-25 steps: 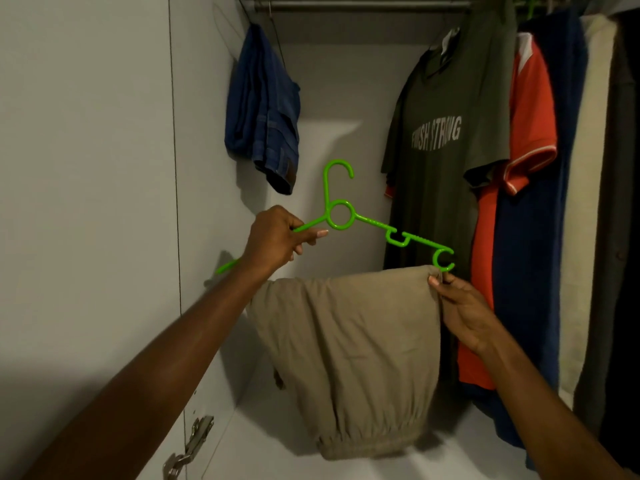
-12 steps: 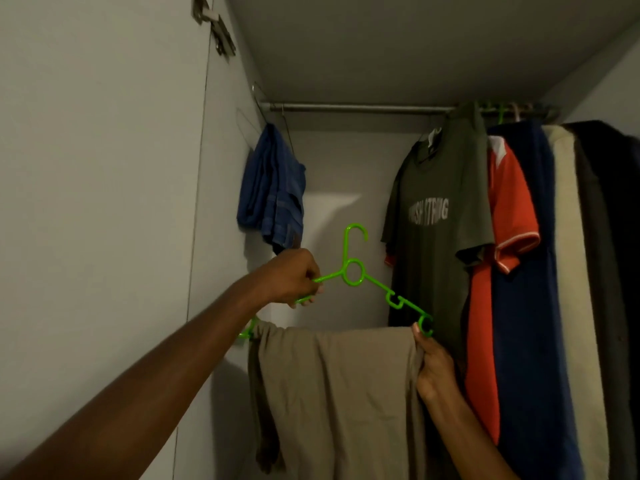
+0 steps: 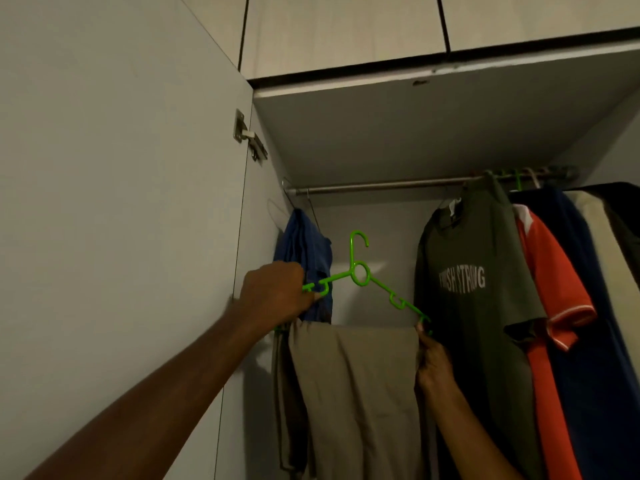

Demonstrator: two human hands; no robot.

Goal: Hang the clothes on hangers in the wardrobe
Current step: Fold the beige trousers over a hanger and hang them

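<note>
Nearest the camera, low in the frame, two forearms reach up from the bottom corners toward the middle. At centre-left the left hand (image 3: 277,292) is curled round the left shoulder of a green plastic hanger (image 3: 360,275), just beside its small notch. At centre-right the right hand (image 3: 433,358) pinches the hanger's other tip, fingertips up against the bar where the cloth ends.

Draped over the lower bar, khaki trousers (image 3: 356,393) hang folded, filling the lower middle of the frame. Cloth like this is soft and limp, with nothing pinning it to the smooth bar, so it will likely slide toward whichever end dips. The hanger looks light and thin, and probably flexes under the load; holding both shoulders keeps it level, while taking it near the ring under the hook would free a hand for the lift.

Farther back, the hook points up below the bare stretch of the steel rail (image 3: 381,185) in the upper middle, well short of it. Blue jeans (image 3: 301,254) hang at the rail's left end, a grey-green T-shirt (image 3: 474,289) and an orange shirt (image 3: 554,289) to the right.
</note>
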